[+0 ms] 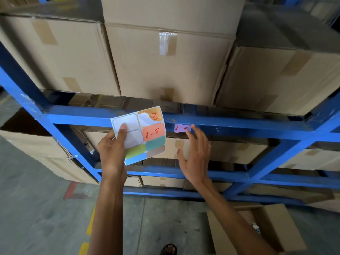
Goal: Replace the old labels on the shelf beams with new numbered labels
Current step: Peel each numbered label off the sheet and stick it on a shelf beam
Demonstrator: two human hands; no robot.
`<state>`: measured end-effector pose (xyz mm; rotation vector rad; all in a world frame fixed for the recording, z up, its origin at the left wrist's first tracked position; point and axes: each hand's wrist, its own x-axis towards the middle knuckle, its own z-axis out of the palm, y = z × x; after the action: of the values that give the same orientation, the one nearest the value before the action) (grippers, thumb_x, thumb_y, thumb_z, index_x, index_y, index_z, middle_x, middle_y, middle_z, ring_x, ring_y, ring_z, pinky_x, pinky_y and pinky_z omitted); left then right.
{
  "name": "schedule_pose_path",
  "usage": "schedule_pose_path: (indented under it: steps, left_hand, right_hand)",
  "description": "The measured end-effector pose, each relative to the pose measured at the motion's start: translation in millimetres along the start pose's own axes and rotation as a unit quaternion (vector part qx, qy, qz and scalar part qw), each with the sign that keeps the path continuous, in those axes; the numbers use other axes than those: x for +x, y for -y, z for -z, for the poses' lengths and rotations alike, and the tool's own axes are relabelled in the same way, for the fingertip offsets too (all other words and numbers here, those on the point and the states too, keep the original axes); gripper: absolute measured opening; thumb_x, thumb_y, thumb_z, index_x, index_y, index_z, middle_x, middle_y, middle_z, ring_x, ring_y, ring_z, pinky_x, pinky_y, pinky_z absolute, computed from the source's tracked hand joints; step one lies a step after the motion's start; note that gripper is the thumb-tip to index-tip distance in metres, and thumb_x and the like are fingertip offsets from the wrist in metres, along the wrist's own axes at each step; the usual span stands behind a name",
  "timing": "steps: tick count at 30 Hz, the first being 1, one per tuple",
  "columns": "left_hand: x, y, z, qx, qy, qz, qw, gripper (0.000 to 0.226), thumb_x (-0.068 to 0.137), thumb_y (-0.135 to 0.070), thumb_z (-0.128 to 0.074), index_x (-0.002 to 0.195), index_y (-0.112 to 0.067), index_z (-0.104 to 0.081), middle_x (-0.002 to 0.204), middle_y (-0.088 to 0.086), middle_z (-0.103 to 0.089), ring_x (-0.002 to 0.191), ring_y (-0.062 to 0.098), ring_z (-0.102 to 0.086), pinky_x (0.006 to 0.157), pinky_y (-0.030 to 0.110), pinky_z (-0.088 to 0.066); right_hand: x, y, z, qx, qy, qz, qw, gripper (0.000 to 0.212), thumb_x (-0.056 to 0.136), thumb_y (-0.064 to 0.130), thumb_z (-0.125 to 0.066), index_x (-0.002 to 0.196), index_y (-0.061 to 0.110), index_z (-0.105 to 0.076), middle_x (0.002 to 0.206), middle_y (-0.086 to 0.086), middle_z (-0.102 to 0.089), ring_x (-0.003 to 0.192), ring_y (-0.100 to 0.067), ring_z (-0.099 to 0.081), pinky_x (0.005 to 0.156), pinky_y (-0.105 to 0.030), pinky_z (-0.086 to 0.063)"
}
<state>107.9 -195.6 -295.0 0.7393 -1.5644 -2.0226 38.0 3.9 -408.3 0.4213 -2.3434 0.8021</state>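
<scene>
Left hand (112,150) grips the label sheet (141,134); open right hand (195,153) seemingly touches purple label (182,128).

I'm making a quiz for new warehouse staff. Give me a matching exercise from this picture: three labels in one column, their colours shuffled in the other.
Labels:
1. 1-4 label
2. 1-5 label
3. -3 label

Colours:
A. orange
B. purple
C. salmon red

Pairs: 1-B, 2-C, 3-A. The 1-4 label is on the beam; the other two are on the sheet in the left hand.
</scene>
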Motion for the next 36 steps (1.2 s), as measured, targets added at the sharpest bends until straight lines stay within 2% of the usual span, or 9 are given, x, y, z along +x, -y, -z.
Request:
schedule_pose_path:
  steps: [3,5,12,17,25,29,31,33,36]
  left_hand:
    - [0.6,1.8,-1.1,0.009,-0.001,-0.003,1.000,0.016,0.101,-0.030,-0.064,0.098,-0.021,-0.077,0.078,-0.016,-0.080,0.071,0.003,-0.075,0.058,0.018,-0.058]
    - [1.6,4.0,-0.3,0.015,-0.004,-0.003,1.000,0.016,0.100,-0.032,-0.064,0.099,-0.023,-0.077,0.079,-0.016,-0.080,0.074,0.004,-0.075,0.059,0.019,-0.060]
    - [5.0,6.9,1.3,0.013,-0.014,0.004,1.000,0.021,0.100,-0.031,-0.064,0.110,-0.017,-0.077,0.086,-0.012,-0.080,0.076,0.006,-0.075,0.060,0.020,-0.060]
    - [4.5,2.2,-0.1,0.001,-0.008,0.003,1.000,0.016,0.102,-0.027,-0.063,0.101,-0.016,-0.075,0.074,-0.014,-0.079,0.066,0.001,-0.074,0.055,0.019,-0.058]
    - [3.3,4.3,-0.3,0.006,-0.021,0.024,0.999,0.019,0.100,-0.032,-0.065,0.101,-0.018,-0.076,0.077,-0.010,-0.079,0.066,0.008,-0.074,0.059,0.026,-0.062]
    - [-1.6,0.3,-4.5,0.014,-0.007,0.026,1.000,0.019,0.100,-0.035,-0.066,0.099,-0.019,-0.076,0.079,-0.008,-0.081,0.068,0.008,-0.076,0.055,0.025,-0.060]
    - [-5.9,-1.5,-8.3,0.015,0.007,0.025,1.000,0.025,0.099,-0.036,-0.066,0.106,-0.015,-0.076,0.088,-0.001,-0.083,0.074,0.013,-0.077,0.058,0.028,-0.062]
    - [-11.3,-2.1,-13.9,0.015,0.025,0.025,0.999,0.027,0.099,-0.036,-0.066,0.108,-0.013,-0.076,0.095,0.005,-0.083,0.077,0.018,-0.078,0.063,0.032,-0.065]
    - [-19.3,-2.5,-26.4,0.014,0.054,0.014,0.998,0.022,0.100,-0.033,-0.065,0.103,-0.015,-0.077,0.098,0.006,-0.082,0.078,0.018,-0.077,0.069,0.035,-0.063]
  right_hand:
    - [-7.2,10.0,-23.3,-0.081,0.098,0.019,0.992,0.092,0.089,0.029,-0.064,0.161,0.005,-0.011,0.171,-0.013,0.001,0.159,-0.029,0.002,0.129,-0.036,-0.001]
    - [-3.1,13.8,-42.1,-0.139,0.152,0.016,0.978,0.103,0.088,0.033,-0.066,0.161,0.003,0.000,0.170,-0.017,0.010,0.158,-0.034,0.010,0.130,-0.047,-0.006]
    - [0.0,12.5,-70.8,-0.163,0.204,-0.013,0.965,0.115,0.083,0.046,-0.072,0.160,0.001,0.001,0.168,-0.020,0.013,0.156,-0.042,0.009,0.126,-0.061,-0.010]
    - [-10.5,-0.5,-64.8,-0.174,0.168,0.030,0.970,0.116,0.081,0.048,-0.069,0.160,0.000,0.001,0.169,-0.022,0.010,0.157,-0.038,0.009,0.127,-0.055,0.001]
    - [-7.6,-8.2,-66.9,-0.177,0.178,0.033,0.968,0.127,0.080,0.055,-0.075,0.159,0.011,0.014,0.168,-0.013,0.019,0.156,-0.033,0.016,0.127,-0.058,-0.007]
    - [-8.4,-1.3,-47.3,-0.135,0.193,0.047,0.971,0.124,0.079,0.044,-0.080,0.162,0.009,0.005,0.169,-0.014,0.018,0.158,-0.034,0.012,0.126,-0.061,-0.006]
    - [-7.3,-7.7,-26.7,-0.099,0.202,0.089,0.970,0.101,0.087,0.031,-0.076,0.162,0.012,-0.012,0.170,-0.014,0.013,0.158,-0.032,0.012,0.127,-0.057,-0.006]
    - [-3.2,-10.4,-1.2,-0.012,0.179,0.081,0.981,0.065,0.095,0.014,-0.066,0.155,0.017,-0.040,0.171,-0.011,-0.007,0.160,-0.027,-0.001,0.128,-0.048,-0.011]
    - [16.4,1.7,36.6,0.106,0.022,-0.016,0.994,0.037,0.096,-0.003,-0.059,0.130,0.008,-0.068,0.148,-0.010,-0.056,0.142,-0.030,-0.047,0.116,-0.050,-0.041]
